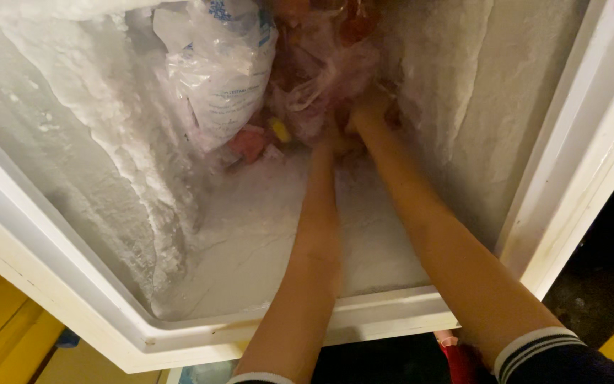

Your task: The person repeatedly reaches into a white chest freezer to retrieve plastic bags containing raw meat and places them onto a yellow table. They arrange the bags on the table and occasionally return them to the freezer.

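Pinkish crumpled plastic bag of frozen food (321,78): lying at the far end of the white chest freezer (72,299), on the frosted floor, jammed against the freezer's far wall. Reddish contents show through the film, detail blurred.

Both arms reach down into the freezer from its near rim, bare forearms, dark sleeves with white stripes at the cuffs.

Left hand (335,142): at the lower edge of the pinkish bag, touching it. Fingers buried in the folds, so can't tell if closed on the plastic or just pressed to it.

Right hand (371,107): just right of the left one and slightly deeper into the freezer, against the bag's right side. Fingers hidden under the plastic, grip state can't be read either.

Left of the pinkish bag, touching it: 1 large clear plastic bag with blue print (214,71), leaning on the freezer's left wall. Below that, near the freezer floor: small pink packet (248,144) and a small yellow item (278,130), both just left of the left hand.

Freezer itself: thick white frost crust (122,163) on the left wall, thinner frost on the right wall and floor. Near half of the floor is bare frost.

Outside the freezer: yellow surface (1,327) off its near-left corner, red object (463,359) under the near rim beside the right arm, dark floor to the right.
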